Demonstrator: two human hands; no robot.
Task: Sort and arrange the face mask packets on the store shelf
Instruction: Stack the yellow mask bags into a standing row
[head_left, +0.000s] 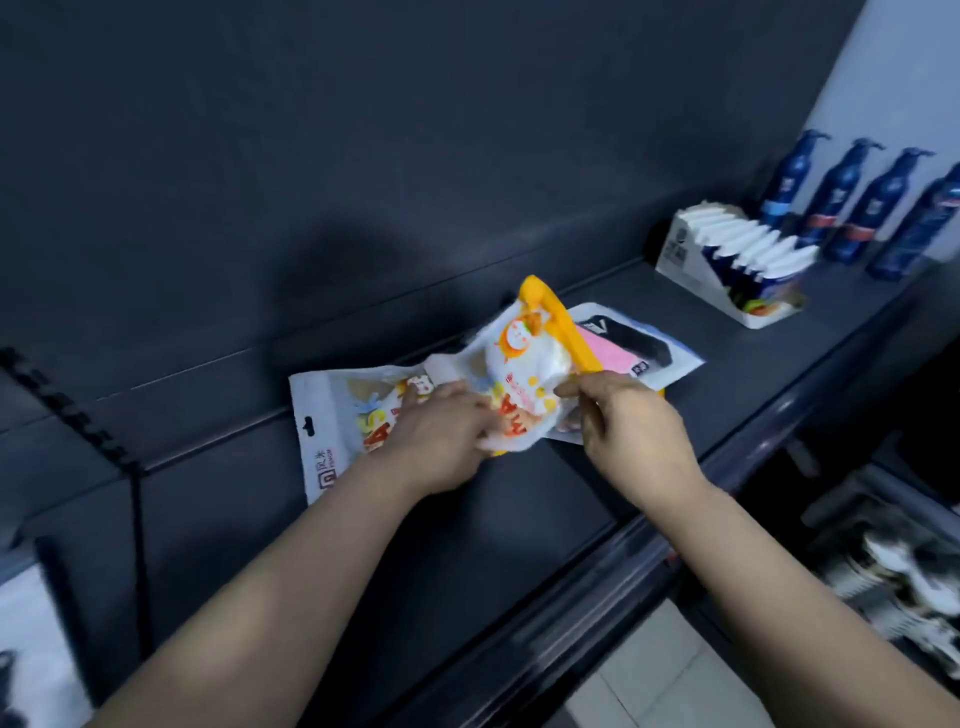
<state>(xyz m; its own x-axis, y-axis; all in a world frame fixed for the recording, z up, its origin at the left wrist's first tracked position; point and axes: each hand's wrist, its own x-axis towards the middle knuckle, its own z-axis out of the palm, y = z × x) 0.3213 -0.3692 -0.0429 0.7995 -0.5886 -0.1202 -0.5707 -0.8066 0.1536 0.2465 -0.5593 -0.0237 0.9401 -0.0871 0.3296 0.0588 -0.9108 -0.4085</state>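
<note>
Gripping the yellow-edged mask packet (524, 358) above the shelf (467, 499), both hands close on it: left hand (441, 436) bottom, right hand (623, 421) pinching. Long axis tilts up-rearward.

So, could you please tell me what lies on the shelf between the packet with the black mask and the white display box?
Nothing: in the head view, bare dark shelf separates the black-mask packet from the white display box.

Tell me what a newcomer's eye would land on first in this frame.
First, the bright yellow-edged mask packet at the centre of the dark shelf, held up by the left hand and right hand. Under it lie a white packet on the left and a pink-and-black packet on the right. Blue pump bottles stand far right.
</note>
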